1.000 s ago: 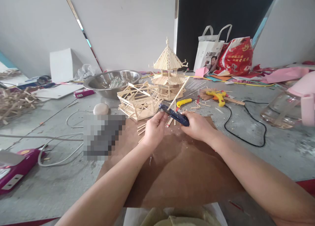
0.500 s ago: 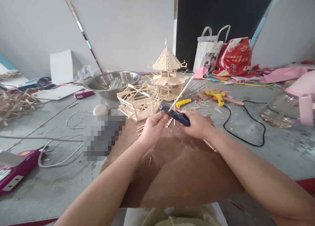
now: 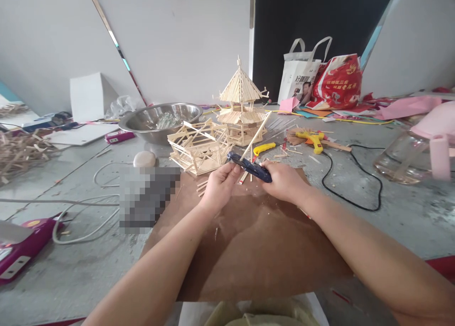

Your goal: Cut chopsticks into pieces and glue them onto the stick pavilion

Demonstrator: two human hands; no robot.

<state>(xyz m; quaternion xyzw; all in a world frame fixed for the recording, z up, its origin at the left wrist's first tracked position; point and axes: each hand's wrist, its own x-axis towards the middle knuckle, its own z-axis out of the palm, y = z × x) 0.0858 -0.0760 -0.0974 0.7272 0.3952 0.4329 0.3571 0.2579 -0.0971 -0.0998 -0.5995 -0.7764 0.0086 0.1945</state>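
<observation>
My right hand (image 3: 284, 181) is closed round the handles of dark blue cutting pliers (image 3: 250, 167), whose jaws point left. My left hand (image 3: 220, 186) is closed in a pinch at the plier jaws, holding a long thin wooden stick (image 3: 256, 134) that slants up to the right. Both hands hover over a brown cardboard sheet (image 3: 249, 250). Just beyond them stand a low stick frame model (image 3: 199, 146) and a taller stick pagoda (image 3: 241, 103).
A steel bowl (image 3: 159, 120) sits behind the models. A yellow glue gun (image 3: 313, 139) with a black cord (image 3: 355, 193) lies to the right, a yellow knife (image 3: 265, 148) nearer. Bags (image 3: 320, 79) stand at the back, a glass jar (image 3: 401, 158) far right, white cables (image 3: 88, 212) and a magenta device (image 3: 21, 245) left.
Both hands stay together with the pliers and the stick; they have shifted only slightly. The view has drifted a little.
</observation>
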